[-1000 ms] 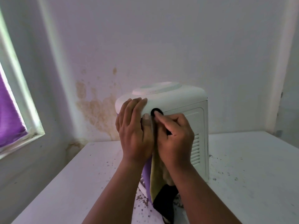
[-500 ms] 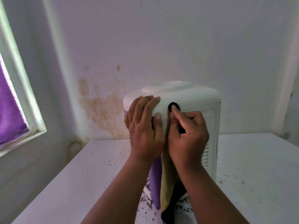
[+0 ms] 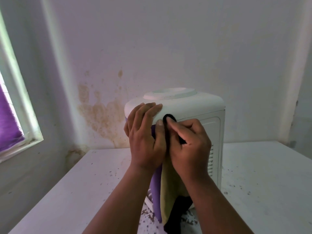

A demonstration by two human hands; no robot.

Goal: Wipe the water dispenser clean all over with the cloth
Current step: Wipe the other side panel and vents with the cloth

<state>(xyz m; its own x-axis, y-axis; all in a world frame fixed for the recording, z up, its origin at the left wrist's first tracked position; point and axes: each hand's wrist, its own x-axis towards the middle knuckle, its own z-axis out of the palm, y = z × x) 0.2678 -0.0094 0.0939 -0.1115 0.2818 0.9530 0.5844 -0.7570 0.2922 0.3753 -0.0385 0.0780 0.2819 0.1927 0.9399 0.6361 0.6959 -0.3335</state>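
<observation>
dispenser (image 3: 189, 105) on table (image 3: 263, 174), before wall (image 3: 185, 39) | left hand (image 3: 145, 141) left of right hand (image 3: 190, 146) | cloth (image 3: 170, 191) under right hand | window (image 3: 13, 105) far left

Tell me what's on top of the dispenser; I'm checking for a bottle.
No bottle. The dispenser top shows only its raised round white collar. The left hand rests on the front edge. The collar's inside can't be seen.

Both hands and the cloth (image 3: 170, 191) hide the dispenser's (image 3: 190, 105) near face
</observation>
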